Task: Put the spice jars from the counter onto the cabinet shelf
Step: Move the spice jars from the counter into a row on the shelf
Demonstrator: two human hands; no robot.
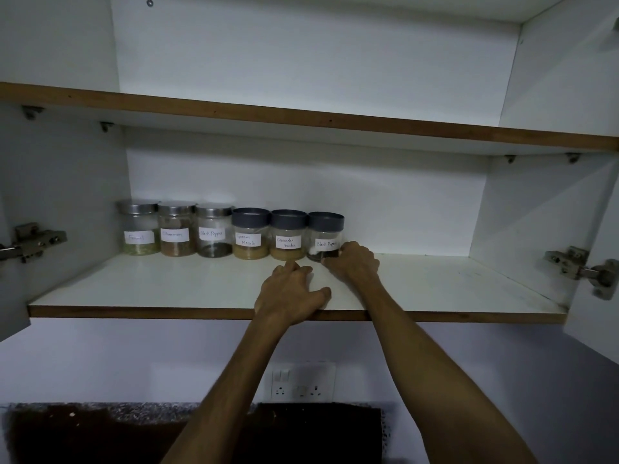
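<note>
Both arms reach up into the cabinet. The right hand (355,262) curls its fingers round the base of the rightmost spice jar (325,236), labelled "Black Pepper", standing on the lower shelf (167,286). The left hand (291,293) rests flat, fingers spread, on the shelf front. Neighbouring labels read "Coriander Powder" (288,235) and "Garam Masala" (250,233); the leftmost labels are faint.

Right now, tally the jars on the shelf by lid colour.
Silver-lidded jars: 3
Dark grey-lidded jars: 3
Total: 6
</note>
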